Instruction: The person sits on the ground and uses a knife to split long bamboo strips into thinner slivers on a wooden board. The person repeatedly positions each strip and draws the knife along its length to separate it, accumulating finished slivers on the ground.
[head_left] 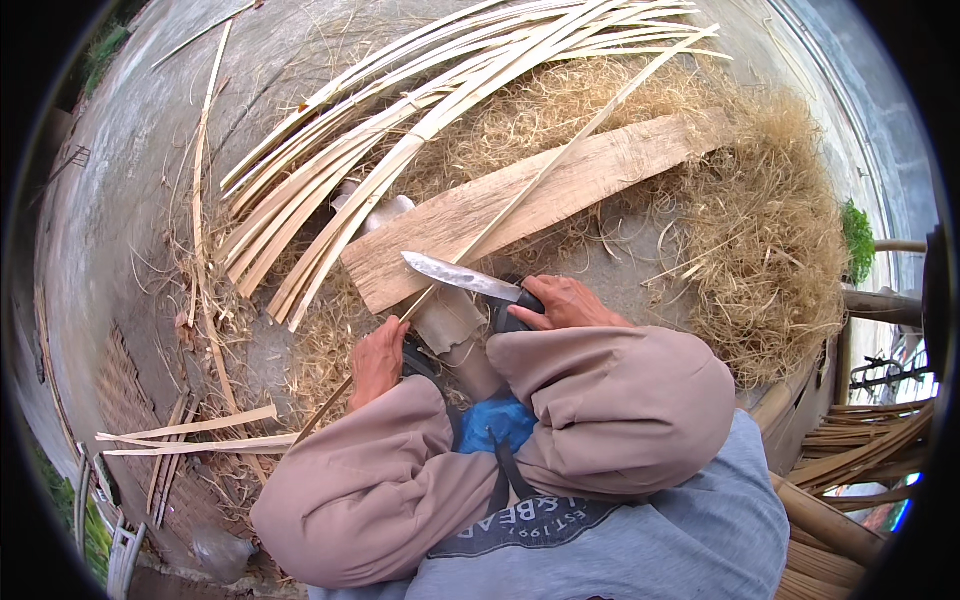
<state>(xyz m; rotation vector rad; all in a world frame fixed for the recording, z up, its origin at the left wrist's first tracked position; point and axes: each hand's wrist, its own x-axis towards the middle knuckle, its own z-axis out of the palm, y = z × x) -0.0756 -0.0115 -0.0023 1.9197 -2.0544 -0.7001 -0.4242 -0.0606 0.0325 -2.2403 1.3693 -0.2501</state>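
A knife with a broad steel blade (452,274) and a black handle is gripped in my right hand (574,304). Its blade points left and crosses over a long, thin bamboo strip (560,158). My left hand (376,360) has its fingers closed on that strip near my left knee. From there the strip slants up and away to the right, over a wide wooden board (500,200). Under the blade, a pale scrap of sheet material (447,320) wraps a grey tube-like piece (473,372) between my knees. Whether the blade touches the strip I cannot tell.
Many split bamboo strips (420,130) lie fanned out beyond the board. Curly shavings (765,230) are heaped at the right and around the board. A blue plastic bundle (495,420) sits between my legs. More strips (200,440) lie at the left.
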